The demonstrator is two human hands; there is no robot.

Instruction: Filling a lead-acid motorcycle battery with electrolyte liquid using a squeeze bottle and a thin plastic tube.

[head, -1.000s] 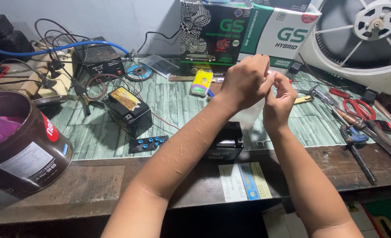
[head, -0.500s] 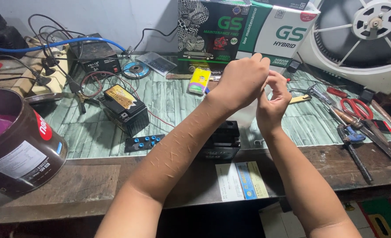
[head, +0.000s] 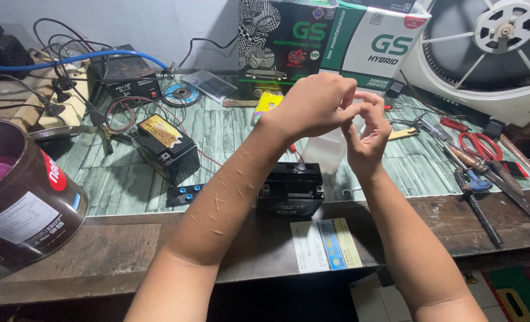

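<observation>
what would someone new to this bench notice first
Most likely the two hands raised together mid-frame, the left hand and right hand with fingertips meeting above a small black battery at the bench's front edge. Behind them stand two big printed cartons against the wall. A large brown can looms at the left edge, and a white fan fills the top right corner.

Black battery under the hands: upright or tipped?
Upright. The black battery sits flat on the bench edge, top face up, front label facing the camera. Both hands, left hand and right hand, are above it.
</observation>
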